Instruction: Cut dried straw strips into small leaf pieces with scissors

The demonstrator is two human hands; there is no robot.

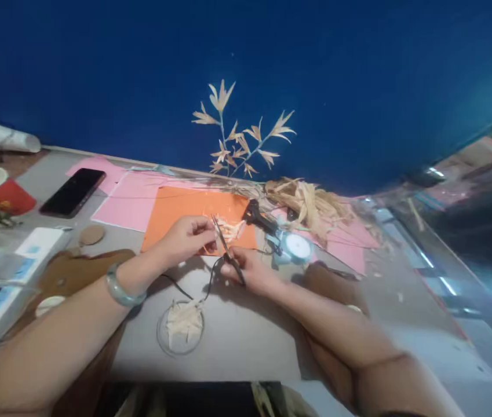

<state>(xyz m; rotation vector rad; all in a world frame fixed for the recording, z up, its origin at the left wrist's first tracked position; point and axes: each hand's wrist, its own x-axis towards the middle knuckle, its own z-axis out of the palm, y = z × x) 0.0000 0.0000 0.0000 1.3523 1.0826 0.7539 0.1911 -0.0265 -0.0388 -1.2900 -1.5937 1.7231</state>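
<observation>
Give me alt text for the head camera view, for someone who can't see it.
A person's right hand holds scissors, blades close to the left hand, by an orange sheet bearing pale scraps. A round container with pale strips sits nearer the person; dried husks and a flower-like spray show beyond.

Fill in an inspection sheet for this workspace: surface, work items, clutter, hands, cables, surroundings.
Surface: grey table, partly covered by an orange sheet and pink sheets.
Work items: scissors; pale strips on the orange sheet; round dish holding pale pieces.
Clutter: phone, red cup, husk pile.
Hands: right hand grips the scissors; left hand pinches beside the blades, whether on anything is unclear.
Cables: black cord near the dish; ends unclear.
Surroundings: dried sprigs against a blue backdrop; right side blurred.
</observation>
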